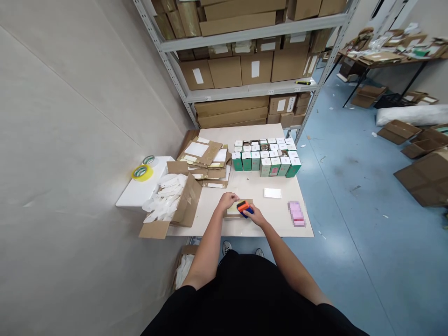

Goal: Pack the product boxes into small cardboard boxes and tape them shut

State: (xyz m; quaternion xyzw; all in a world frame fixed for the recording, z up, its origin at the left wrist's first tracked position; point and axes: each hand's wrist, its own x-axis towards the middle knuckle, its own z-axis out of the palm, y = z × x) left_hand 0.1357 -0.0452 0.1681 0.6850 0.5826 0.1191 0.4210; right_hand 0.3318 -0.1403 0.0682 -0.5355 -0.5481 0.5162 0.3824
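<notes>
A small flat cardboard box (231,213) lies near the front edge of the table, with pale tape or a label along its top. My right hand (257,216) grips an orange and blue tape dispenser (244,207) over the right part of this box. At the box's upper left, my left hand (228,200) is closed with its fingertips pinched together. Whatever those fingers pinch is too small to make out. A white card (272,193) lies on the table beyond my right hand.
Green-and-white boxes (275,166) stand in rows at the back right. Flattened cardboard (206,154) is stacked at the back left. An open carton (191,200) of white packing material stands left. Tape rolls (142,173) rest on a white surface. Shelving (252,89) rises behind.
</notes>
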